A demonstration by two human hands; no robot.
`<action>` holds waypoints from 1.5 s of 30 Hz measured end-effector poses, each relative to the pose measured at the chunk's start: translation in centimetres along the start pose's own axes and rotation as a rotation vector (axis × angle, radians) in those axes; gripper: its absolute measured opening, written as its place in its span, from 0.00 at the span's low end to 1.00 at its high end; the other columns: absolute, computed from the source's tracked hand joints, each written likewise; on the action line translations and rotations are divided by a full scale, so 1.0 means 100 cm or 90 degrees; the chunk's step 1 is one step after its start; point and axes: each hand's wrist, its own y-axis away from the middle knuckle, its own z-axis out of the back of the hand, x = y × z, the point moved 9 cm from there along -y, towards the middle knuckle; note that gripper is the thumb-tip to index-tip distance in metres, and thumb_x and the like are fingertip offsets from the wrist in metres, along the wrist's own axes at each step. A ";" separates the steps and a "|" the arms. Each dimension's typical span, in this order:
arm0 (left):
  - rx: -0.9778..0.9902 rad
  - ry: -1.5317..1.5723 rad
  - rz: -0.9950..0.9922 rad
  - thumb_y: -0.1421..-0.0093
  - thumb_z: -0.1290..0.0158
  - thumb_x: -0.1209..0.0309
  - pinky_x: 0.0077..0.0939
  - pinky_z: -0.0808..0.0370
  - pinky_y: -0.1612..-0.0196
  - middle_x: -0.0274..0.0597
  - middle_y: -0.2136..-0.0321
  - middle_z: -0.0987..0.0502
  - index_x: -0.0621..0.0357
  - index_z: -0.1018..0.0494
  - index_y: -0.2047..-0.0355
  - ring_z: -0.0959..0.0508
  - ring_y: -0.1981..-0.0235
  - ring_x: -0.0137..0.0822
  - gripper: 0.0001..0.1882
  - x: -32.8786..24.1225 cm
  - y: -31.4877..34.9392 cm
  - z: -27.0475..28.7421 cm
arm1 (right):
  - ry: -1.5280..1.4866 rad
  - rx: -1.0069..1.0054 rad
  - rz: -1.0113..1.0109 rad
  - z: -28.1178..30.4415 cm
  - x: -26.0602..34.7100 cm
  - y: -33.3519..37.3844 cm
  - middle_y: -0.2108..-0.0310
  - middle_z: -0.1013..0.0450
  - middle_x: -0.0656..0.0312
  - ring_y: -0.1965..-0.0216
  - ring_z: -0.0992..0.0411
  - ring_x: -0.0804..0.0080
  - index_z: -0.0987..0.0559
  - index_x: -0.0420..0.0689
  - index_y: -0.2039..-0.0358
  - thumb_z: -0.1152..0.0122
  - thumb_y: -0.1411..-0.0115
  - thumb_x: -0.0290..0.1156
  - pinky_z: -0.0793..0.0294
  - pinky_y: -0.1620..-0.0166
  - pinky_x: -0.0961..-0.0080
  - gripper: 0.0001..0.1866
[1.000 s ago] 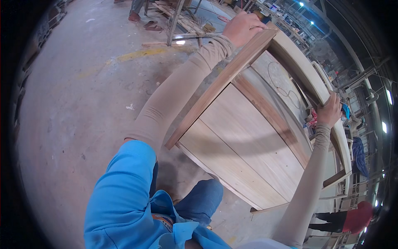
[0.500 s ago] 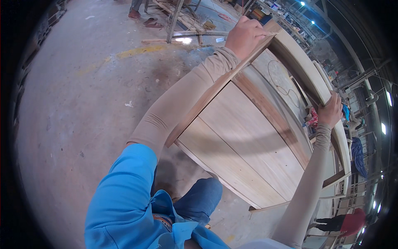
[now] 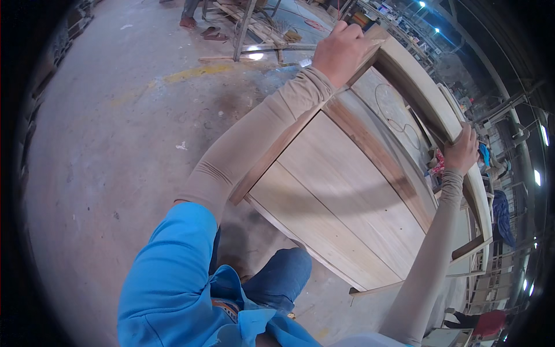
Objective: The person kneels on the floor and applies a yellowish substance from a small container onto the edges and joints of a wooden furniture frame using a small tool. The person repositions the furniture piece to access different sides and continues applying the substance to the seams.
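A pale wooden furniture frame (image 3: 411, 75) with a curved top rail stands tilted in front of me, and flat wooden panels (image 3: 341, 191) fill its lower part. At its far left corner, my left hand (image 3: 342, 53) is closed, fingers curled against the end of the side post (image 3: 277, 143). Whether something thin lies under those fingers is hidden. My right hand (image 3: 461, 151) wraps over the curved rail further right, its fingers on the outer side. Both forearms wear beige sleeves.
Concrete floor (image 3: 127, 150) spreads to the left. At the far side stand a metal-legged stand (image 3: 245, 32) with wood pieces, a person's feet (image 3: 188, 22) and sandals (image 3: 214, 34). A person in red (image 3: 490, 324) is at lower right. My bent knee (image 3: 283, 274) is beside the panels.
My left hand has shifted slightly left and toward me at the corner. My right hand keeps its hold on the rail. The person in red has moved lower in view.
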 end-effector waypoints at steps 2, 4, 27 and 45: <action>-0.025 0.006 0.011 0.48 0.44 0.71 0.31 0.25 0.64 0.32 0.70 0.29 0.49 0.21 0.68 0.29 0.62 0.37 0.06 0.005 -0.001 -0.004 | -0.008 -0.018 0.012 0.002 0.002 -0.001 0.55 0.31 0.66 0.50 0.33 0.60 0.31 0.58 0.53 0.32 0.61 0.24 0.34 0.53 0.58 0.32; -0.031 0.035 0.023 0.49 0.43 0.72 0.31 0.26 0.63 0.32 0.71 0.28 0.48 0.20 0.67 0.28 0.63 0.38 0.08 0.006 0.002 -0.009 | -0.011 -0.019 0.013 0.001 0.002 -0.001 0.55 0.31 0.66 0.51 0.33 0.60 0.31 0.58 0.53 0.32 0.61 0.24 0.34 0.53 0.58 0.32; -0.039 0.069 0.007 0.48 0.44 0.68 0.31 0.25 0.63 0.33 0.71 0.29 0.45 0.20 0.70 0.28 0.63 0.37 0.06 0.014 -0.001 -0.010 | -0.011 -0.014 0.012 0.000 0.002 -0.001 0.55 0.31 0.66 0.51 0.33 0.60 0.31 0.58 0.53 0.35 0.60 0.23 0.34 0.54 0.59 0.31; -0.004 0.029 0.017 0.48 0.43 0.71 0.33 0.27 0.63 0.35 0.73 0.28 0.49 0.20 0.67 0.27 0.64 0.37 0.07 0.016 -0.002 -0.013 | -0.004 -0.010 0.007 -0.003 0.000 -0.003 0.54 0.31 0.67 0.51 0.32 0.61 0.30 0.58 0.53 0.31 0.61 0.25 0.33 0.53 0.58 0.32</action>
